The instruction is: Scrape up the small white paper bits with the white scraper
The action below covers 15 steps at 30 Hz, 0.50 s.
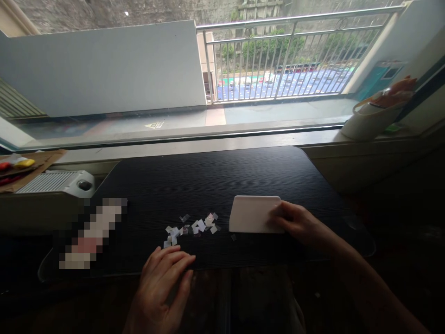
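My right hand (295, 220) grips the right end of a flat white rectangular piece (253, 213) with rounded upper corners; its exact kind is unclear. It is low over or on the black table (215, 176). To its left lies a loose strip of small paper scraps (200, 226), mostly white, a few see-through. One dark little scrap (233, 237) sits just below the white piece. My left hand (167, 278) is at the table's near edge, fingers stretched out and holding nothing, its fingertips just below the leftmost scraps.
A blurred-out long item (93, 232) lies on the table's left side. Beyond the table runs a window sill (208, 144) with a white pitcher-like container (368, 118) at right. At left stand a white slatted box (55, 182) and a cardboard piece (45, 162) with colourful items.
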Tool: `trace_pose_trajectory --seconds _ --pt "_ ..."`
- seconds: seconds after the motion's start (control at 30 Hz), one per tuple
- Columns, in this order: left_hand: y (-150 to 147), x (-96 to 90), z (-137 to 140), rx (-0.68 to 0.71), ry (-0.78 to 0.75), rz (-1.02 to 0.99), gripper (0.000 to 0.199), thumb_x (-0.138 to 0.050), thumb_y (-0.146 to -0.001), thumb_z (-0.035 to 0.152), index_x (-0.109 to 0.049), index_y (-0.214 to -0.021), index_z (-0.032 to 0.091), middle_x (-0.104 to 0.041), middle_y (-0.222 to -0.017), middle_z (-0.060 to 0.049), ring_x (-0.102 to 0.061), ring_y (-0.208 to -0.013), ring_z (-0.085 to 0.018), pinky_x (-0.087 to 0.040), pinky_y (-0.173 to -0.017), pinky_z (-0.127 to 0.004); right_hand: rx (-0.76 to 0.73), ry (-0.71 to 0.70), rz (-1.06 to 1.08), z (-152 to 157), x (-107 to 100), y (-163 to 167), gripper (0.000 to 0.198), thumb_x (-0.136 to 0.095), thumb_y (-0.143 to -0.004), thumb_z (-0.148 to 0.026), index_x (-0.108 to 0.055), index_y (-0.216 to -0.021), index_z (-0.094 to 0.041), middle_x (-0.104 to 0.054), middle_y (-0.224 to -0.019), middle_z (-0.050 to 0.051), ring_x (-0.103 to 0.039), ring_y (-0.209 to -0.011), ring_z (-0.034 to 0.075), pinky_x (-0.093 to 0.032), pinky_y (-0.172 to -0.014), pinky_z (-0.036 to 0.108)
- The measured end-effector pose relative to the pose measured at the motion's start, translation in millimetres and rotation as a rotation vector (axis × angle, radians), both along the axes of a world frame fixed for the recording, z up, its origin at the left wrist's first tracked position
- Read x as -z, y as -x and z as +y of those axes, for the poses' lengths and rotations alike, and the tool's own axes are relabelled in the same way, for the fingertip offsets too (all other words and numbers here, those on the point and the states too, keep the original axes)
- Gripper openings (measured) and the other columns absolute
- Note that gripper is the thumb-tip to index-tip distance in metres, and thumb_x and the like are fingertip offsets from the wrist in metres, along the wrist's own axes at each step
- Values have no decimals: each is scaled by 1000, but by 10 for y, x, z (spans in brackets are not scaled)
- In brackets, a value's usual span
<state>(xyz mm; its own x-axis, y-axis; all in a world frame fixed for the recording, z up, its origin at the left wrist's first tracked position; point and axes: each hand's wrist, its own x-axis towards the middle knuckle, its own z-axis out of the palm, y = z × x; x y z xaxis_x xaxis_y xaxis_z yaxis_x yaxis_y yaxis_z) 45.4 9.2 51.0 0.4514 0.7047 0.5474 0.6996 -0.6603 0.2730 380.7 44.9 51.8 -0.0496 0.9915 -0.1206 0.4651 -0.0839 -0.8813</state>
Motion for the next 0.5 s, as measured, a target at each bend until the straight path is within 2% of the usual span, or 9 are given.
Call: trace_pose_trajectory --seconds 0.3,0.5 --pt "69 20 -14 -23 -29 -23 22 -56 -85 20 -64 -104 26 -71 -91 1 -66 -93 -19 -46 -96 -37 -78 92 35 -206 -10 -31 14 -60 -81 -29 -68 -83 -17 -73 -82 3 -68 -79 22 -54 -70 31" --pt "65 -2 -30 13 -18 -22 23 -56 -85 16 -63 -106 23 -70 -96 -1 -63 -99 -18 -40 -102 -35 -44 154 137 -375 -25 -47 15 -59 -85 -31 -66 -83 -18 -71 -81 1 -67 -79 21 -54 -70 30"
